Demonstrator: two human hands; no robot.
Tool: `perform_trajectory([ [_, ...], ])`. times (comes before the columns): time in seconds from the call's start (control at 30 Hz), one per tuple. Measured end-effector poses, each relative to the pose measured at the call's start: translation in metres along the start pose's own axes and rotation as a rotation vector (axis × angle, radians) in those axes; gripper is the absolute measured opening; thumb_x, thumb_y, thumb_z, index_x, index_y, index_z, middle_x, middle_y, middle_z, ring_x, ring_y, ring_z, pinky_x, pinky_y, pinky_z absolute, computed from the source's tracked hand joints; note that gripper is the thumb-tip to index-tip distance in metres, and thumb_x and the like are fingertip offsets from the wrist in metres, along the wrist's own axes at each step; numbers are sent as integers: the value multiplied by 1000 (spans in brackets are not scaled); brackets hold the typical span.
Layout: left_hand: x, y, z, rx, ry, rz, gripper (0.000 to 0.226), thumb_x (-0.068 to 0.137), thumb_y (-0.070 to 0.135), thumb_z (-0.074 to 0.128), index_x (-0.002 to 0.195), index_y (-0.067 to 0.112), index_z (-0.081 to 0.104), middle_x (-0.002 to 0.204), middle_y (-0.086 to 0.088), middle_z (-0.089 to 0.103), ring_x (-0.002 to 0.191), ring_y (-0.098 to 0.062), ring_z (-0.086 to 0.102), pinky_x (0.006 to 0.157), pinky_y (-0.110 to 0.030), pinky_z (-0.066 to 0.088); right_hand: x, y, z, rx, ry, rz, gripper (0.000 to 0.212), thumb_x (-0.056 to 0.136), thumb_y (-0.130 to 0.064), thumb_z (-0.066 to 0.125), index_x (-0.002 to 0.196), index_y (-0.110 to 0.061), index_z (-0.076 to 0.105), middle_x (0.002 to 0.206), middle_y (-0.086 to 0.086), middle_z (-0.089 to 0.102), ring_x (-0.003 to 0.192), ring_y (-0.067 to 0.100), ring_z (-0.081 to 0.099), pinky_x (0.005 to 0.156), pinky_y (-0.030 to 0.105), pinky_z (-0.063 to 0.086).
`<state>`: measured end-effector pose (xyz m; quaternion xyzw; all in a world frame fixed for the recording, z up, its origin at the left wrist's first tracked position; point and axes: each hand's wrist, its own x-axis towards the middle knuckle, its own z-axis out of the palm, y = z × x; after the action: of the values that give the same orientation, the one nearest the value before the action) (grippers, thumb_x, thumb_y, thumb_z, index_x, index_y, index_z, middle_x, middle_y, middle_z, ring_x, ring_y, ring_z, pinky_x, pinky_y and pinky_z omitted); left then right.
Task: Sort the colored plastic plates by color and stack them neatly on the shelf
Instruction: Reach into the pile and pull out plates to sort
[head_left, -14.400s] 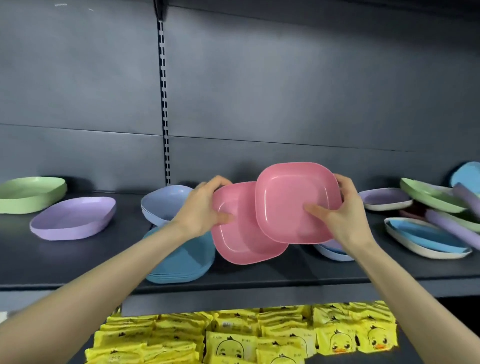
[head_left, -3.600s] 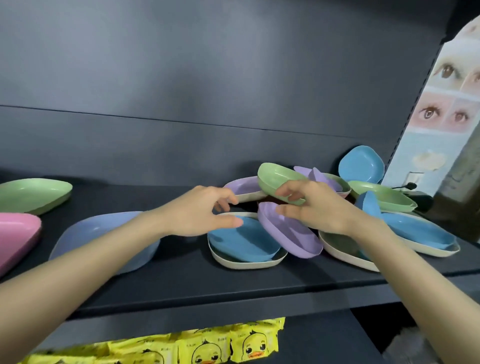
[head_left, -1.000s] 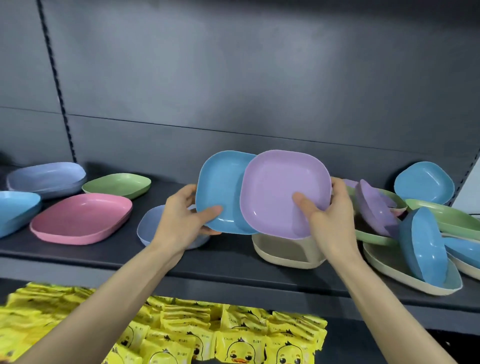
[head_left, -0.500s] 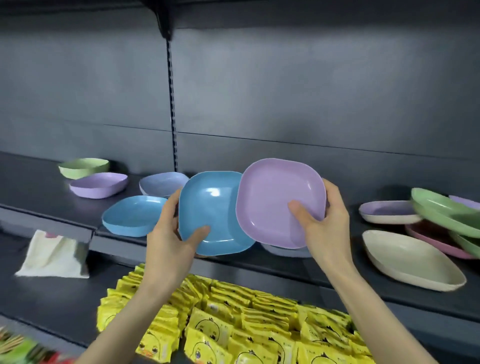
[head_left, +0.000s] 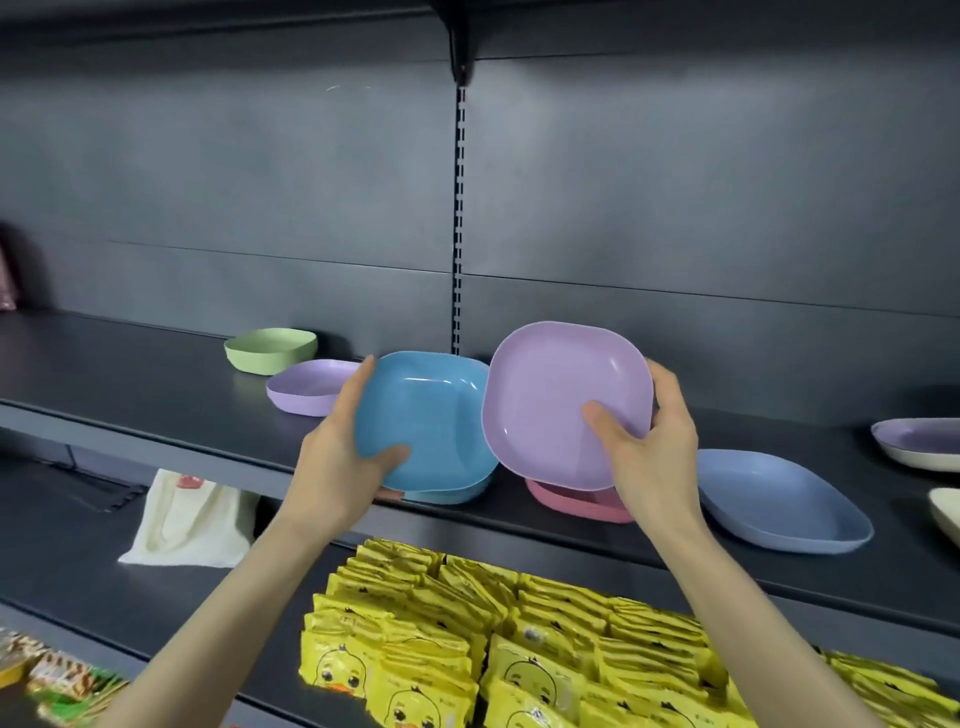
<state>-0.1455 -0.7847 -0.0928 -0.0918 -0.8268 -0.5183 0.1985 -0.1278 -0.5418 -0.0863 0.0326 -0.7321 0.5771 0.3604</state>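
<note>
My left hand (head_left: 340, 457) grips a blue plate (head_left: 431, 415) by its left edge, thumb on the inside, tilted toward me above the dark shelf (head_left: 156, 415). My right hand (head_left: 649, 452) grips a purple plate (head_left: 561, 395) by its right edge, overlapping the blue one. Under the held blue plate lies another blue plate (head_left: 452, 493), mostly hidden. Pink plates (head_left: 576, 501) lie beneath the purple one. On the shelf to the left sit a purple plate (head_left: 306, 387) and a green plate (head_left: 270, 351).
A pale blue plate (head_left: 779, 499) lies to the right, with a purple-and-cream plate (head_left: 919, 441) and a cream plate (head_left: 948, 512) at the right edge. Yellow duck packets (head_left: 519, 649) fill the lower shelf. A white cloth (head_left: 187, 519) lies at lower left.
The view has swung left along the shelf. Both hands carried their plates along, and the blue one now hangs over the blue plate on the shelf.
</note>
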Motion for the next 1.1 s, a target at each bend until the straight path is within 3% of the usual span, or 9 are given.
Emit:
perform_trajectory([
  [0.1,26,-12,-4,-55,-96,-65,85,82,-5,62,147,34,21,101,16,47,84,-12,52,43,-16,50,11,6,19,-5,4,17,51,85,-10,66,129,-27,46,102,-26,51,95,3,52,74,18,43],
  [0.2,49,-23,-5,-47,-220,-124,85,80,-6,63,145,32,23,100,21,44,97,-22,54,51,-32,58,22,13,34,9,-2,30,51,85,-10,66,129,-26,46,104,-21,53,102,10,51,80,25,42],
  [0.4,78,-41,1,291,-425,-137,90,60,21,82,138,26,36,118,0,53,107,-22,54,90,-34,49,45,25,52,10,-38,27,49,84,-8,65,125,-28,48,101,-29,53,100,10,54,80,22,41],
  [0.57,80,-49,9,491,-482,-172,82,65,33,83,133,19,40,116,-1,30,103,-20,49,89,-24,41,61,38,67,-43,-52,27,47,83,-12,66,122,-34,50,97,-29,55,107,16,54,88,29,45],
  [0.63,84,-50,3,442,-484,-123,87,65,33,83,137,25,34,117,1,27,105,-16,44,91,-22,39,65,36,78,-62,-76,23,47,83,-12,66,122,-32,49,94,-29,54,103,8,56,86,19,46],
  [0.73,105,-49,-14,172,-443,-77,98,58,42,86,140,28,33,123,8,38,109,-8,47,89,-21,41,73,28,99,-69,-152,21,44,84,-9,64,120,-27,48,92,-31,51,81,-17,53,63,-2,38],
  [0.8,122,-50,-22,-27,-388,-37,92,56,45,85,134,24,41,114,10,55,100,-6,59,83,-18,48,78,25,120,-81,-206,13,43,84,-9,64,119,-27,47,94,-28,54,85,-9,56,63,4,42],
  [0.93,148,-58,-31,-209,-271,47,49,79,18,73,120,18,46,95,7,65,71,-1,65,54,-17,51,84,16,165,-151,-340,66,39,87,-15,61,119,-25,40,107,-9,54,94,15,56,57,22,51],
  [1.1,192,-110,-72,-54,-205,89,40,68,33,70,100,29,47,87,4,69,85,-21,67,70,-47,56,90,11,233,-315,-611,217,36,92,-21,55,119,-18,31,108,4,51,66,36,65,58,43,55],
])
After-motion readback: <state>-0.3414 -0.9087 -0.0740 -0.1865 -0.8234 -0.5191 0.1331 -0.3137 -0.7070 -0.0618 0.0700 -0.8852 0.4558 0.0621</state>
